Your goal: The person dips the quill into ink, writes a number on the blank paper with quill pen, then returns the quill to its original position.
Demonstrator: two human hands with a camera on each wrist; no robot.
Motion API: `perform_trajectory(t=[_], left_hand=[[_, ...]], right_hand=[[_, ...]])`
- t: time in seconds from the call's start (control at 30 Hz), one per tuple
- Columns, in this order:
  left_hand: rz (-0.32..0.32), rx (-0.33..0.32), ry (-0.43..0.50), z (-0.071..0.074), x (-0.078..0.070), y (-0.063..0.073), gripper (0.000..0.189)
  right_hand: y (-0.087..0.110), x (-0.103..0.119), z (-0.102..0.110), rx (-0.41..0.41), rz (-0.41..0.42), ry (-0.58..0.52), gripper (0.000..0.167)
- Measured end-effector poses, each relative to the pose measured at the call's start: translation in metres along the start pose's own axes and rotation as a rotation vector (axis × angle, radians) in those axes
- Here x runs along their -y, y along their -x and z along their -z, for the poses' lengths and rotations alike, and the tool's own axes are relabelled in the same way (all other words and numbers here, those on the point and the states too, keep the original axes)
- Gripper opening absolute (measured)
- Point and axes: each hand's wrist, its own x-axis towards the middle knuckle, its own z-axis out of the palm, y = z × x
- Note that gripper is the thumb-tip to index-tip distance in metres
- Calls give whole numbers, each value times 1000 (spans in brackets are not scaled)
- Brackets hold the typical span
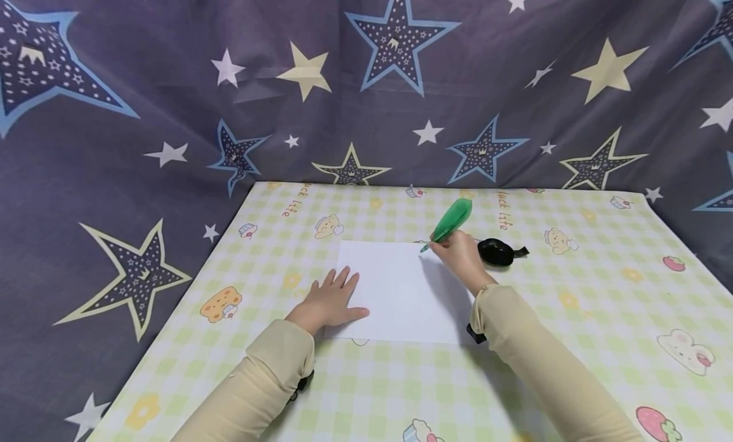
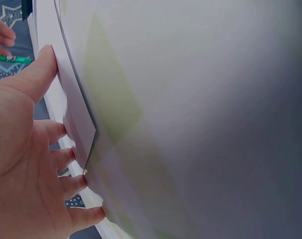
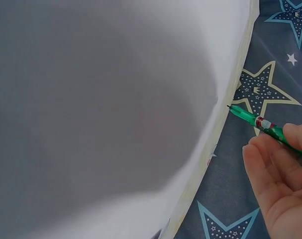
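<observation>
A blank white sheet of paper (image 1: 395, 296) lies on the checked tablecloth. My left hand (image 1: 331, 299) rests at its left edge with fingers spread, thumb and fingertips pressing the paper's border in the left wrist view. Between thumb and fingers, my right hand (image 1: 460, 257) pinches a green pen (image 3: 252, 118) with a broad green feather-shaped top (image 1: 454, 218). The pen leans up to the right, its tip close over the sheet's upper right part. No marks show on the paper.
Just right of the right hand lies a rounded black object (image 1: 495, 253) with a short tab. Behind the table hangs a dark curtain (image 1: 366, 111) with stars. The tablecloth (image 1: 618, 327) carries printed cartoon food and animals.
</observation>
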Motion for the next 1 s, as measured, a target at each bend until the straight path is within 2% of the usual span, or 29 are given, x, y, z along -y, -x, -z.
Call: perform_trajectory(t=[0.4,0.83,1.0], left_hand=[[-1,3,-4,1,0,1,79],[1,10,5,1,-1,1,80],[5,8,-3,0,-1,0,80]], right_hand=[[-2,-2,-5,21,1,-17,14],[-2,-4,-9,-12,73,27,13],[-2,-4,-10,-7,72,27,12]])
